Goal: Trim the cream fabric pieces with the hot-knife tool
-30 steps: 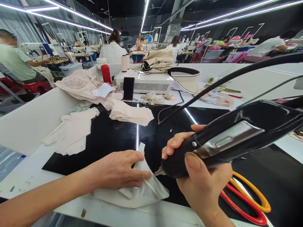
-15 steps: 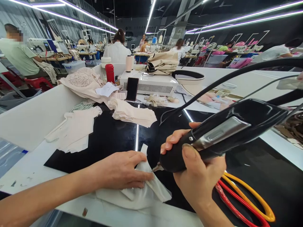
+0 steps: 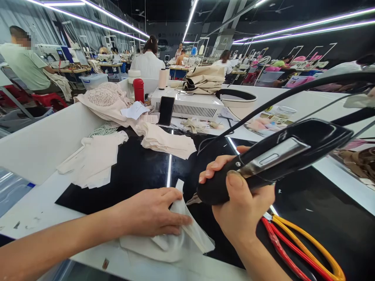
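Note:
My left hand (image 3: 156, 212) lies over a thin off-white piece of fabric (image 3: 172, 248), fingers stretched out and pressing it to the table near the front edge. A narrow strip of the fabric sticks up past my fingertips. My right hand (image 3: 243, 203) is wrapped around a black corded handheld tool (image 3: 272, 156) with a metal trigger plate, my thumb along its side. The tool's small pale tip (image 3: 193, 200) points left, just beyond the fabric and apart from it. Red and orange-handled scissors (image 3: 304, 238) lie right of my right wrist, their blades mostly hidden.
Pale fabric stacks (image 3: 166, 142) and loose cut pieces (image 3: 99, 156) lie on the black mat (image 3: 140, 171). Behind stand a phone (image 3: 166, 111), a red bottle (image 3: 138, 89) and a white vented box (image 3: 187, 106). The tool's thick black cable (image 3: 281, 93) arches at right. Other people sit at sewing machines.
My right hand and the tool have lifted slightly, the tip shifting up and away from the fabric. My left hand stays on the fabric. The view has shifted a little.

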The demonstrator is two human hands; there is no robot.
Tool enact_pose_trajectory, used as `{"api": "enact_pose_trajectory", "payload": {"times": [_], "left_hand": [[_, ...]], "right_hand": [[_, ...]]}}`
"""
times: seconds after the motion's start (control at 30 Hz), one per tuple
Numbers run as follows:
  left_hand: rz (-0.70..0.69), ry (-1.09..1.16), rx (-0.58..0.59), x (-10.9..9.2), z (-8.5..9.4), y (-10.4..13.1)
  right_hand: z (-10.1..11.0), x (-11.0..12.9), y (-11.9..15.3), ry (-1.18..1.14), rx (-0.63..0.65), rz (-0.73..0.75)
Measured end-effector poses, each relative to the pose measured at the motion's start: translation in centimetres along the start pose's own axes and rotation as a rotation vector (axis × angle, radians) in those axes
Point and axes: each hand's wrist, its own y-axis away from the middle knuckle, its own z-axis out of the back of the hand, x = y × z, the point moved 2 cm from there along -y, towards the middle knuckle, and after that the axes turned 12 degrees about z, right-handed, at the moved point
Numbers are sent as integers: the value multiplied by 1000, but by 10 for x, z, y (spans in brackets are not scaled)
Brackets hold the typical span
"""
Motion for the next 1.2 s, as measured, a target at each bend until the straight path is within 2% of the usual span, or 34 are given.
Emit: {"api": "enact_pose_trajectory", "payload": {"times": [0.47, 0.8, 1.03, 1.2], "left_hand": [[4, 9, -14, 0, -2, -1], [13, 32, -31, 1, 7, 2], [60, 84, -162, -8, 7, -9], [83, 67, -92, -22, -8, -27]], "right_hand": [[-4, -9, -5, 9, -12, -2], [-3, -16, -9, 41, 42, -12], [23, -1, -27, 314, 94, -4], [60, 5, -24, 513, 278, -76]]}}
